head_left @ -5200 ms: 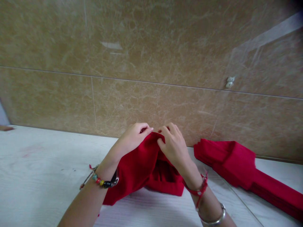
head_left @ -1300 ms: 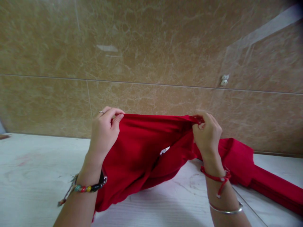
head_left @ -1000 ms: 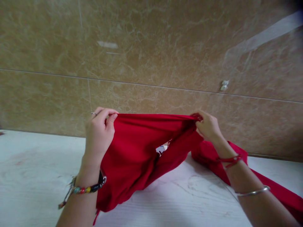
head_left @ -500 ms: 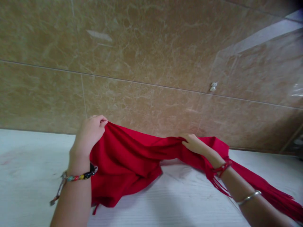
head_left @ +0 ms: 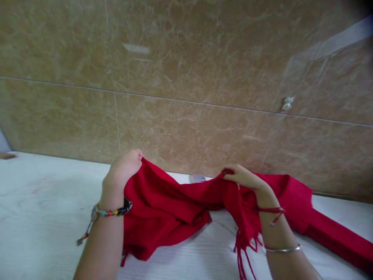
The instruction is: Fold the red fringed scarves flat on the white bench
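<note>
A red fringed scarf (head_left: 166,210) spreads in loose folds across the white tabletop (head_left: 43,225). At its upper left edge, my left hand (head_left: 125,167) is closed, pinching the cloth and lifting that corner. My right hand (head_left: 240,175) grips the gathered cloth farther right, fingers curled round its edge. Below the right hand a tasselled end hangs down. Beyond my right wrist the rest of the scarf runs off toward the lower right. Part of my fingers is hidden in the fabric on both sides.
A brown marbled tile wall (head_left: 186,70) rises straight behind the table. A small white fitting (head_left: 287,103) sits on it at the right. Behind the scarf, a small pale label-like piece (head_left: 198,178) lies by the wall. A brown piece (head_left: 7,155) rests at the far left.
The view has shifted left. My right hand has turned and drawn up the cloth, so the tassels now hang below it. The scarf's edge between my hands sags, uncovering the pale piece.
</note>
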`<state>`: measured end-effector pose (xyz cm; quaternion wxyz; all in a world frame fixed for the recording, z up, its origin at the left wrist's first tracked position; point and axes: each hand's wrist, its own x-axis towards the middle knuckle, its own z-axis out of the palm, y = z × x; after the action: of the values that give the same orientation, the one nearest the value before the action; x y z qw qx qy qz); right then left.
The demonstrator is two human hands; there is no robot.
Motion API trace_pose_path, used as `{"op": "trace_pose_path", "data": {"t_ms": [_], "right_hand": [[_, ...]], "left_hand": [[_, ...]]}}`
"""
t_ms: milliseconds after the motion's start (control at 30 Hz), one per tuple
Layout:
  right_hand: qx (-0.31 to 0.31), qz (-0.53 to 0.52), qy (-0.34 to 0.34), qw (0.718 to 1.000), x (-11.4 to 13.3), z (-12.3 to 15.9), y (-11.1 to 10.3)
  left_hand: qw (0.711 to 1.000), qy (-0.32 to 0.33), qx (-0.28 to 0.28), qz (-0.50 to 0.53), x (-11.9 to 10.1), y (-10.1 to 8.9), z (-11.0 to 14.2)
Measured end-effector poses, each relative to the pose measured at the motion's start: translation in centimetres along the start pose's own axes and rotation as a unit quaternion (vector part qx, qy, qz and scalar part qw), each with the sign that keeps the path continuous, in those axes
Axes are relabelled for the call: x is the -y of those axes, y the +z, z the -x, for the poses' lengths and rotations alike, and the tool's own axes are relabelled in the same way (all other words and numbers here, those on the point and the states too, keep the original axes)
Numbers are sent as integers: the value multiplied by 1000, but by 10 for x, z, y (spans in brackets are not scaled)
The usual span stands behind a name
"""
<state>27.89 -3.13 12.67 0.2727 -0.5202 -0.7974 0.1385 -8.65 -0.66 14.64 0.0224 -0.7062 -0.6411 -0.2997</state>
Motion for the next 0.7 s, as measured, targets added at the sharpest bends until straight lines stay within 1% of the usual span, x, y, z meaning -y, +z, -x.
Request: {"op": "trace_pose_path", "data": {"t_ms": [67,133,200,267,333,367,433,500,567,633,700], "right_hand": [[2,33,1,999,8,-6,9],[20,43,-21,999,25,-10,21],[15,29,-72,997,49,-11,37],[-18,6,-107,994,76,-11,56],[-43,-7,-122,992,101,-9,75],[-46,-7,-127,991,111,-7,85],[-54,17,-114,992,126,-3,103],[-79,59,-86,991,134,2,117],[-113,91,-67,987,136,4,125],[-146,96,-60,983,133,3,124],[-180,88,-58,978,129,2,118]], "left_hand": [[1000,-7,12,-1,3,-1,-2],[1000,10,18,23,-3,-5,-1],[997,50,24,60,-17,-8,3],[990,98,31,97,-35,-11,10],[983,132,32,126,-53,-13,18],[980,140,28,135,-60,-14,21],[979,144,11,143,-71,-16,28],[981,139,-9,138,-77,-17,31],[983,131,-29,122,-78,-19,32],[986,120,-51,105,-77,-20,32],[987,108,-70,93,-73,-21,31]]}}
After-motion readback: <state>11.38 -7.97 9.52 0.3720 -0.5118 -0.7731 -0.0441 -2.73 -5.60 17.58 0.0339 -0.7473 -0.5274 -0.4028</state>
